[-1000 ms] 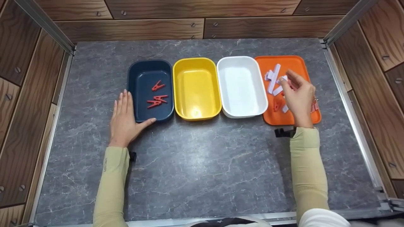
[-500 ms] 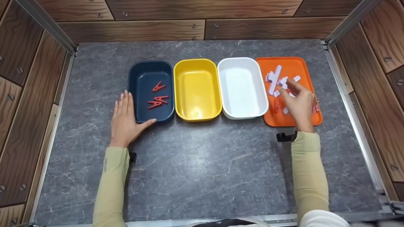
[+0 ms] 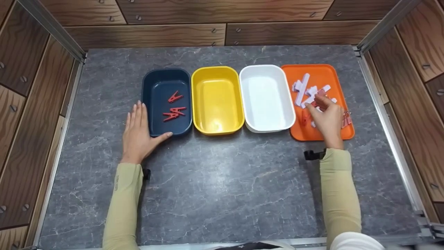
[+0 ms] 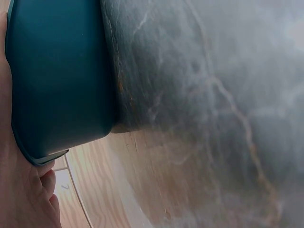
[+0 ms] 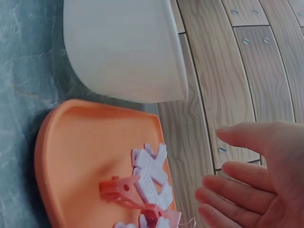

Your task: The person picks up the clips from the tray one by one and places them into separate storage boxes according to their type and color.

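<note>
Lilac clips (image 3: 302,89) lie below and just beyond the right grip (image 3: 329,117).

Clips (image 3: 311,91) partly hidden by the right hand (image 3: 329,116); blue container (image 4: 59,80) cut off in left wrist view

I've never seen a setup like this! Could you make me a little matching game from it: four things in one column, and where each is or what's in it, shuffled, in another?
Things
1. Dark blue bin
2. Yellow bin
3. Orange tray
4. Left hand

Places and states
A. Carries lilac clips, with the right hand over it
B. Rests against the outside of a bin
C. Contains three red clips and no lilac ones
D. Stands between the white bin and a dark blue one

Right pairs: 1-C, 2-D, 3-A, 4-B
</note>
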Action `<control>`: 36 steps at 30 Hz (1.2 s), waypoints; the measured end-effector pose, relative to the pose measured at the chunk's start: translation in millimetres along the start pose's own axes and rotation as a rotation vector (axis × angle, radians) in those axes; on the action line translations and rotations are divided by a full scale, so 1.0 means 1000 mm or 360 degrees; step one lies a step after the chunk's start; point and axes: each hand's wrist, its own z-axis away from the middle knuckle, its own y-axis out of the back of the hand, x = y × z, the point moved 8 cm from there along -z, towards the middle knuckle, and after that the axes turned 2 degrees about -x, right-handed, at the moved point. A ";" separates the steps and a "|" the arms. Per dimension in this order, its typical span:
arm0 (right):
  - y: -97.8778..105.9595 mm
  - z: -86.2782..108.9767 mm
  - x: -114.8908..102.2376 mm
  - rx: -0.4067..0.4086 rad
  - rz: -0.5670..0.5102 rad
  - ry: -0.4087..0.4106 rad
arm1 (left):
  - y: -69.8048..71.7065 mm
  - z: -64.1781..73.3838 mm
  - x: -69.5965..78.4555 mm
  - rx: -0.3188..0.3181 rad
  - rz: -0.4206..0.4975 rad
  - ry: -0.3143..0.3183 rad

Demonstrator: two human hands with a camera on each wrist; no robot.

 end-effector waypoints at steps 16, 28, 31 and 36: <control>-0.010 0.006 0.021 -0.0155 0.0147 -0.0144 | -0.001 -0.001 0.000 -0.0031 -0.0006 0.0019; -0.015 0.007 0.025 -0.0180 0.0184 -0.0114 | 0.000 0.002 -0.002 -0.0035 -0.0006 0.0037; -0.016 0.008 0.026 -0.0198 0.0187 -0.0121 | 0.000 0.002 -0.002 -0.0034 -0.0009 0.0036; -0.017 0.010 0.031 -0.0241 0.0210 -0.0152 | 0.000 0.001 -0.001 -0.0033 -0.0017 0.0019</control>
